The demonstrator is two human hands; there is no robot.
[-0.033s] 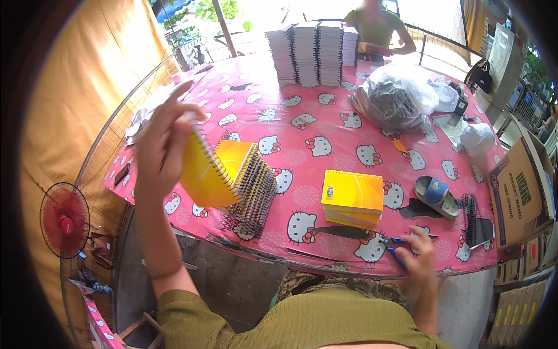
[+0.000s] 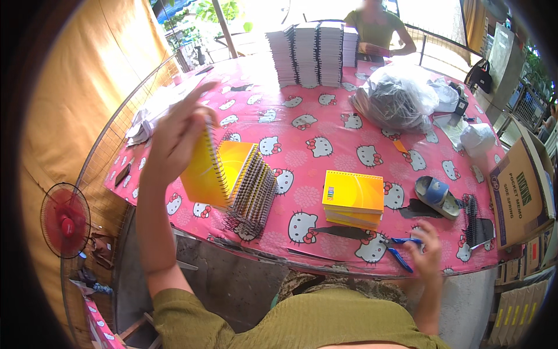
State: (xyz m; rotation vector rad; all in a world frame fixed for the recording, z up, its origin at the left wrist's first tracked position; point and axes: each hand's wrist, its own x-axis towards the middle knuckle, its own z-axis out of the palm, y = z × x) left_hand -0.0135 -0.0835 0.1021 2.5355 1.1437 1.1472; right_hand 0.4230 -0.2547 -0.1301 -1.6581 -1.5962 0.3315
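My left hand (image 2: 181,136) is closed on the upper edge of a yellow spiral notebook (image 2: 203,174), holding it upright and tilted at the left side of a stack. That stack of yellow wire-bound notebooks (image 2: 253,189) stands near the table's front edge, its coils facing right. At the front right, my right hand (image 2: 427,250), slightly blurred, has its fingers curled about one handle of blue-handled pliers (image 2: 401,262). The pliers' handles are spread apart on the table. Between the hands lies a shorter pile of yellow notebooks (image 2: 353,191).
Tall stacks of bound books (image 2: 305,55) stand at the back, near a seated person (image 2: 375,29). A plastic bag (image 2: 395,96), a blue slipper (image 2: 433,195), black coils (image 2: 471,218) and a cardboard box (image 2: 523,186) are on the right. A red fan (image 2: 65,221) stands at far left.
My left hand has shifted slightly right, bringing the notebook more upright against the stack. My right hand has moved a little right, and the pliers' handles have shifted slightly with it.
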